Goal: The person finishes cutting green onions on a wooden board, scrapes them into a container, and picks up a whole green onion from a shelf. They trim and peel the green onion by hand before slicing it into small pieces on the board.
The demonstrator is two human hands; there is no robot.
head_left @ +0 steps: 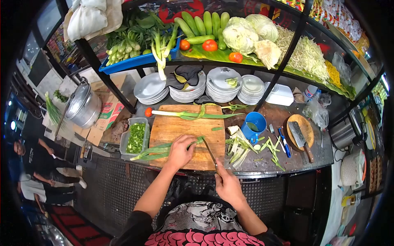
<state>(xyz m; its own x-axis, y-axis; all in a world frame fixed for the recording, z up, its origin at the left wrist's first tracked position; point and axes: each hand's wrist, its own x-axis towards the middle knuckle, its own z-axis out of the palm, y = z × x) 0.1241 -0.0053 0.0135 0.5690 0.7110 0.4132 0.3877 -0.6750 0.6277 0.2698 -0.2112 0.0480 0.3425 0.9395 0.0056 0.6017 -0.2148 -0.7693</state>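
My left hand (180, 151) presses green leek leaves (154, 152) onto the wooden cutting board (188, 128), its fingers closed over them. In my right hand (229, 186) is a knife (210, 152), gripped by the handle. Its blade slants up and left, with the tip beside the leaf ends near my left fingers. A whole leek (184, 114) with a white stalk lies across the far side of the board. Left of the board stands a plastic container (123, 141) of chopped greens (136, 137).
Right of the board are leek trimmings (240, 149), a blue mug (255, 123), and a cleaver (298, 137) on a round wooden block (308, 127). Stacked plates (223, 84) stand behind, below a shelf of vegetables. Two people (35, 164) are off to the left.
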